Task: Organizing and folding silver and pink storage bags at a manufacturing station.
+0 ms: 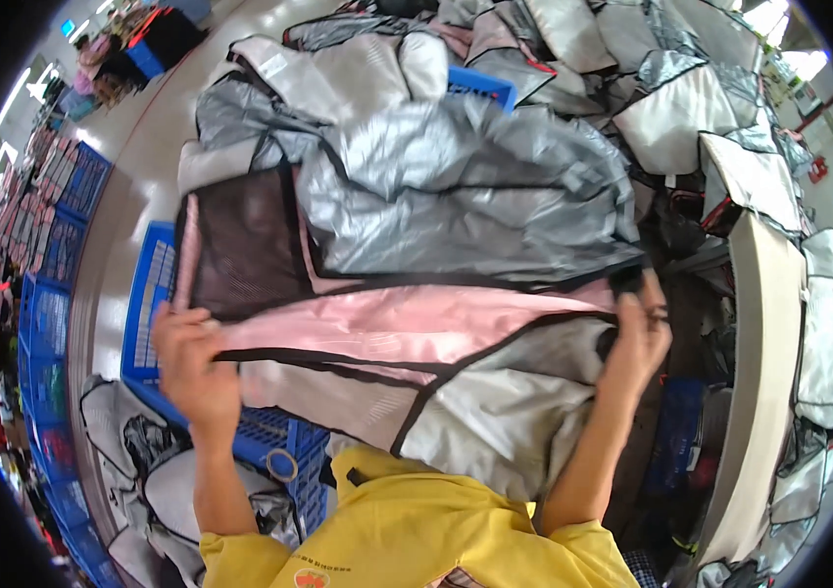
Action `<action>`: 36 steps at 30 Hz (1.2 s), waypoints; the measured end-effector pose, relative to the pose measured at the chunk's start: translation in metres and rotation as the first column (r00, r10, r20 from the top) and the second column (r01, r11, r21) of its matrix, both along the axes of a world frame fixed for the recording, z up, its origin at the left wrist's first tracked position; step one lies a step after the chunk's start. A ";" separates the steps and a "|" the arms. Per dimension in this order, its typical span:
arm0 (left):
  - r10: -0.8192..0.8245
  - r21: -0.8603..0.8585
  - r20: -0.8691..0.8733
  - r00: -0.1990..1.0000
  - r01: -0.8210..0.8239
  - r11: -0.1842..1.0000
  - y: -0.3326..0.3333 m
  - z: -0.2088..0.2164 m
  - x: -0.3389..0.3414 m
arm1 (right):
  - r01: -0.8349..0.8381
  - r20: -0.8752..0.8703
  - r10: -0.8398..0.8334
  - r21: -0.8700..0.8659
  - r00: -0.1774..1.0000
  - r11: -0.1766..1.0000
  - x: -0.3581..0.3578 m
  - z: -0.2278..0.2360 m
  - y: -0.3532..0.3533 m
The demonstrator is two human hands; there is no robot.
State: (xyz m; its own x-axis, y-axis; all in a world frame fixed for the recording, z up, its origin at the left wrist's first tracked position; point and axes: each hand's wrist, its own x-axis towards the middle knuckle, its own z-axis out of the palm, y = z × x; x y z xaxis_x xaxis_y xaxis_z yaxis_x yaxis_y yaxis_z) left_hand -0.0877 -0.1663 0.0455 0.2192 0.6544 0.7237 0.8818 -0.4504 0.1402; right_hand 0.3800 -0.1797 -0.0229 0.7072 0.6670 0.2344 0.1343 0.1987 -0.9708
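Note:
A large soft fabric bag (367,328) stretches between my hands, its seams edged in black binding. It shows a shiny silver lining, a pink band, grey-white panels and a dark mesh pocket. My left hand (196,363) is closed on the bag's edge just below the mesh corner. At the opposite end, my right hand (642,323) grips the black-bound corner; its fingers are slightly blurred. The lower grey-white panel hangs down toward my yellow shirt.
A blue plastic crate (147,304) stands partly under the bag at the left. Similar silver and grey bags (671,118) are heaped at the back and right. A pale board (755,382) runs along the right. Stacked blue crates (49,314) line the far left. People (103,64) sit in the distance.

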 end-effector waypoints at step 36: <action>-0.075 -0.505 -0.009 0.997 0.060 0.861 -0.021 -0.061 0.006 | -0.078 -0.176 0.066 -0.062 0.982 0.995 -0.009 -0.086 -0.026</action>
